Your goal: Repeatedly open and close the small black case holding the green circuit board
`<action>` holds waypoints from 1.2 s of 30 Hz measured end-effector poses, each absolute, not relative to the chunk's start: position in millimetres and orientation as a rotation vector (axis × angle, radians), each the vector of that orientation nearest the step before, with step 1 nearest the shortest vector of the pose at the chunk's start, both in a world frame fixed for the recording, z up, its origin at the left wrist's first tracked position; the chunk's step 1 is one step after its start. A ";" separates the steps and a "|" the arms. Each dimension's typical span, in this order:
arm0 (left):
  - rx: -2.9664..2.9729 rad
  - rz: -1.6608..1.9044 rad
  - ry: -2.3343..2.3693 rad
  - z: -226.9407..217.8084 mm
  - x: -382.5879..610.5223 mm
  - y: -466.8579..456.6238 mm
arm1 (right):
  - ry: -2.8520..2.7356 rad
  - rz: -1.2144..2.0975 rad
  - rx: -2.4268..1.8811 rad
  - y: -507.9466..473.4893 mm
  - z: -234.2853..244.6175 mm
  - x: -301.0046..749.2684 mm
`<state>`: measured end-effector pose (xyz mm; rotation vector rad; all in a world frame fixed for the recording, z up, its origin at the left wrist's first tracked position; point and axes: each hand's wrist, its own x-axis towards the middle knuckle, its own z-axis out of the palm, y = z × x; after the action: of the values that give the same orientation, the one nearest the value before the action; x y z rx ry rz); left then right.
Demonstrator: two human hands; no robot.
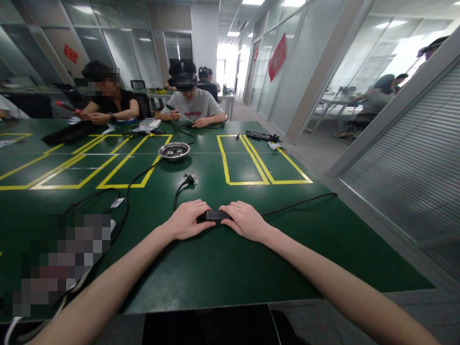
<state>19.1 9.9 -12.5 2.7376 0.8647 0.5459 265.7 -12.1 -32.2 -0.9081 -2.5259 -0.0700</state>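
A black power adapter [214, 215], a slim dark block with cords at both ends, lies between my hands just above the green table [215, 268] or on it; I cannot tell which. My left hand [189, 219] grips its left end, thumb in front and fingers behind. Around the right end close the fingers of my right hand [246, 220]. A black plug [190, 180] with metal prongs rests beyond my left hand, its short cord curving back toward that hand. From behind my right hand a thin black cable [300, 204] runs off to the right.
A steel bowl [174, 151] with small metal pieces stands farther back. Yellow tape [247, 183] marks rectangles on the table. A black tripod-like object [260, 136] lies at the far edge. Two people sit opposite, handling tools. Dark cables [126, 206] trail along the left.
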 end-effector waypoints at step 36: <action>2.729 0.657 0.963 -11.5 28.2 -4.2 | -2.375 0.187 -0.917 -19.6 -24.9 273.5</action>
<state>28.2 -4.2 -11.5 2.7291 0.9626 0.6569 273.5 -19.6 -24.9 -0.9172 -2.3748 0.1871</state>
